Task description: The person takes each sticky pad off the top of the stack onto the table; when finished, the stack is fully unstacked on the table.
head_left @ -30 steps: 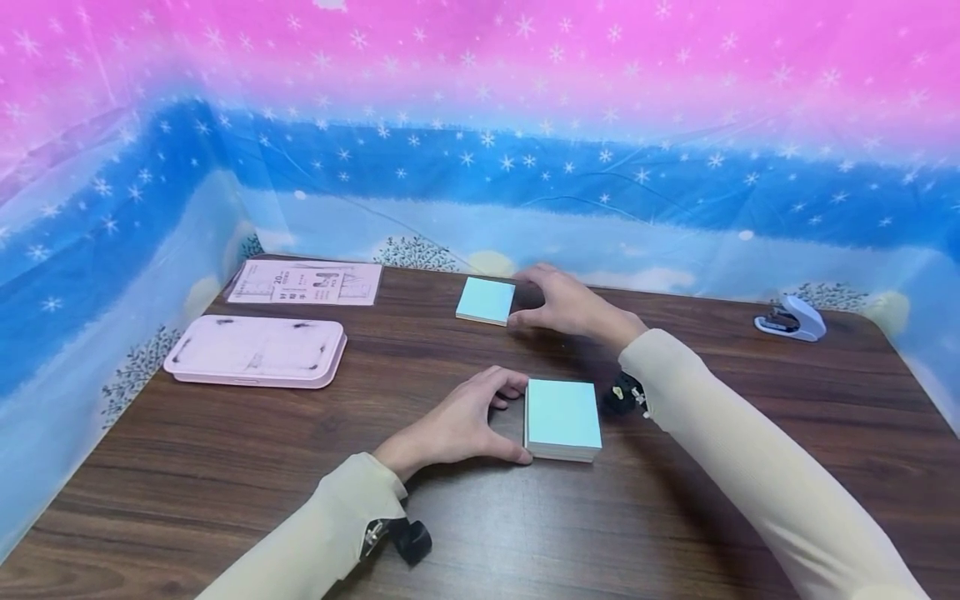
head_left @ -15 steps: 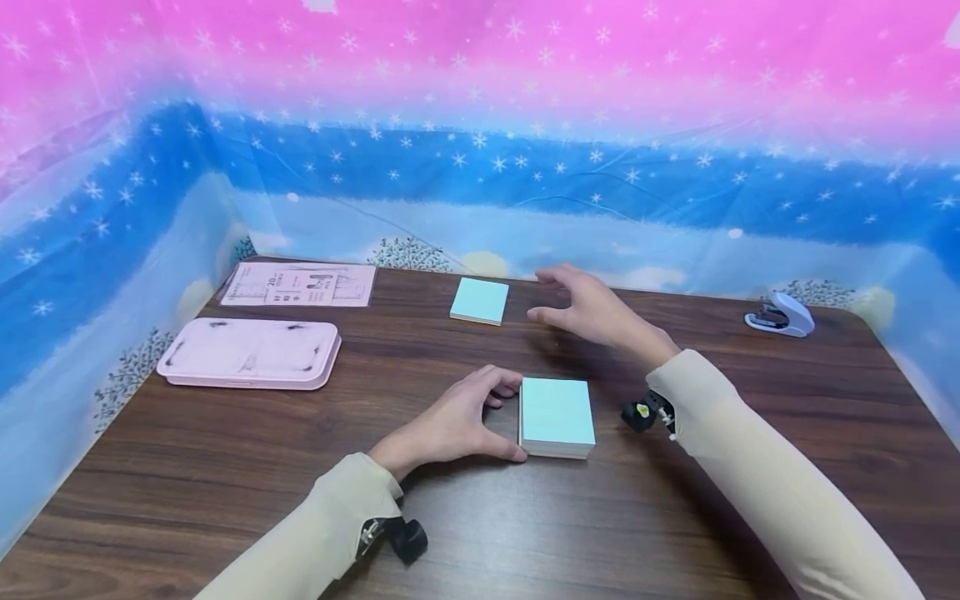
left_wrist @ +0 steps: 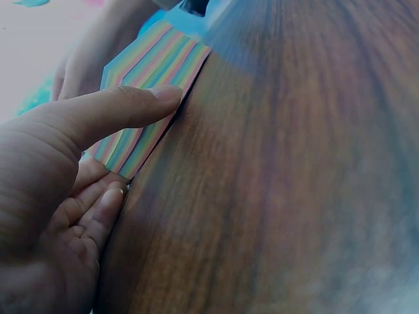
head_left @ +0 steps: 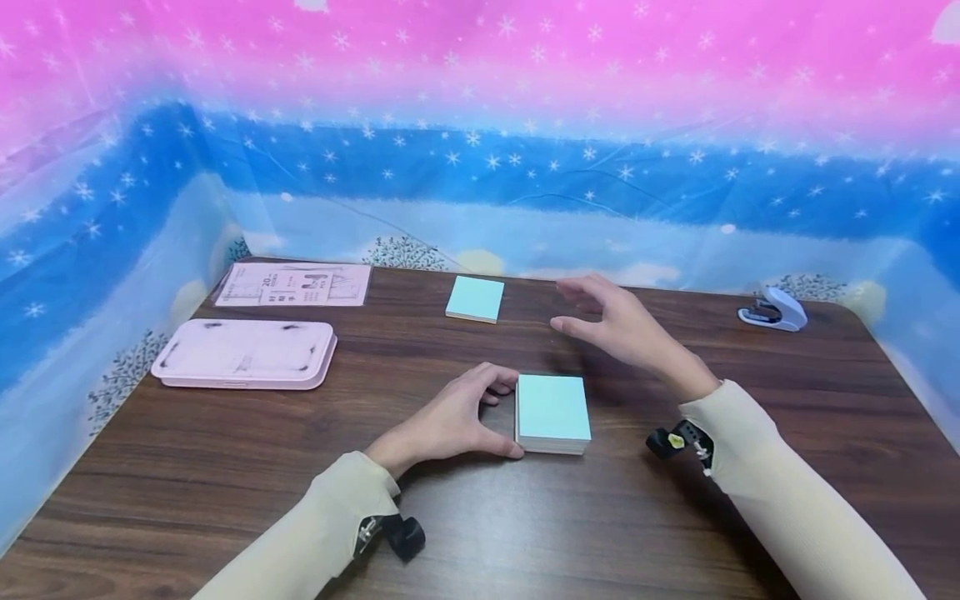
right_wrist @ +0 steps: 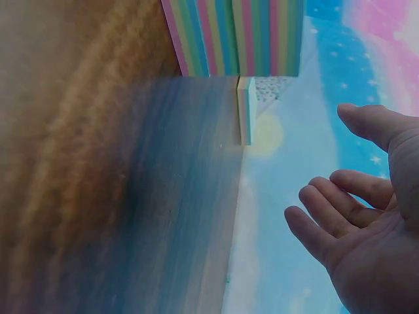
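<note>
A thick stack of sticky notes (head_left: 553, 408), pale mint on top, lies on the table in front of me. Its sides show colored stripes in the left wrist view. My left hand (head_left: 465, 417) holds the stack at its left side, thumb (left_wrist: 137, 108) at the near corner and fingers at the far one. A thinner mint sticky note pad (head_left: 476, 298) lies farther back. To the right of that pad, my right hand (head_left: 626, 325) hovers over the table, fingers spread apart, with nothing in it.
On the left lie a pale pink case (head_left: 246, 354) and a flat pink printed packet (head_left: 296, 285) behind it. A small white stapler (head_left: 776, 310) stands at the back right. Patterned cloth (head_left: 420, 225) borders the wooden table (head_left: 225, 475).
My right hand has drawn back to the right and toward me from beside the thinner pad, leaving it on the table. The left hand stays at the thick stack; the view shifts slightly.
</note>
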A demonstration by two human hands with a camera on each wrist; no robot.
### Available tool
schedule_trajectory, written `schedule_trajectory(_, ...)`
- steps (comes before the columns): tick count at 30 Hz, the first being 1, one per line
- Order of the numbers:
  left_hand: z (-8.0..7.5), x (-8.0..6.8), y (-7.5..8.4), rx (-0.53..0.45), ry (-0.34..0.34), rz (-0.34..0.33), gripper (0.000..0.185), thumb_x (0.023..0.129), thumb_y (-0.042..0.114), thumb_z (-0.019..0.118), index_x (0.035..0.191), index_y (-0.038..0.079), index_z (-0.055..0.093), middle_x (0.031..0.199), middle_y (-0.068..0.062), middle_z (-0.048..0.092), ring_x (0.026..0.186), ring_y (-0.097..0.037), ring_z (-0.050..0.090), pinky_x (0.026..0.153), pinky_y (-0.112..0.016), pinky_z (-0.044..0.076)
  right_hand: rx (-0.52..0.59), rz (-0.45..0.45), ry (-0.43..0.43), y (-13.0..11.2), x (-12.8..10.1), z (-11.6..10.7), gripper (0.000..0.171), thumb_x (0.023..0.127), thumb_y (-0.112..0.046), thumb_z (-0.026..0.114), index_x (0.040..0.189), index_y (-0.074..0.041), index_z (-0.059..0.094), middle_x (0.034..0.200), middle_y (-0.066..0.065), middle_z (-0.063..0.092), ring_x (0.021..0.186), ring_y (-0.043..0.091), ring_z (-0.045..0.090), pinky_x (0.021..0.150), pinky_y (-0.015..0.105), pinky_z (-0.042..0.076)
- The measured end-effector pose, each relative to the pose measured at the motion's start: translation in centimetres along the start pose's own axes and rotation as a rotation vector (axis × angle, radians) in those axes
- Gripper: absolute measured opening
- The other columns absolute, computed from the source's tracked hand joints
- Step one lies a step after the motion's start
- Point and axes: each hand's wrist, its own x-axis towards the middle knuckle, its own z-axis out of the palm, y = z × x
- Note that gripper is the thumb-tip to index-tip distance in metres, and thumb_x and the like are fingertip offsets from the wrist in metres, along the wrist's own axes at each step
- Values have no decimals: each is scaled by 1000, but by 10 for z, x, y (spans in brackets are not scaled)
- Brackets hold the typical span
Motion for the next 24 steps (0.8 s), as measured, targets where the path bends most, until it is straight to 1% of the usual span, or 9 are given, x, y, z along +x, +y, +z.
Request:
schedule_trajectory(11, 0, 0, 1, 3, -6, -8, 83, 73, 25, 98, 143, 3, 58, 132, -6, 60, 119, -23, 62, 106, -35, 52, 18, 25, -23, -5, -41, -8, 63, 101, -42, 73, 153, -13, 55, 153, 6, 55, 138, 31, 53, 111, 59, 46)
schedule_trajectory(16, -1, -1, 1, 10, -4, -10, 84, 73, 26, 98, 143, 4, 58, 133, -6, 61, 120, -23, 62, 106, -36, 51, 21, 27, -15, -6, -53, -9, 60, 101, -41, 74, 152, -15, 57, 151, 4, 56, 137, 30, 54, 110, 60, 46)
schedule_trajectory(24, 0, 0, 2, 5, -10, -15, 83, 74, 26, 98, 143, 4, 58, 134, -6, 60, 121, -24, 61, 107, -37, 51, 45, 29, -31, -8, -70, -8, 60, 101, -41, 75, 152, -18, 57, 150, 2, 57, 136, 28, 55, 109, 60, 47)
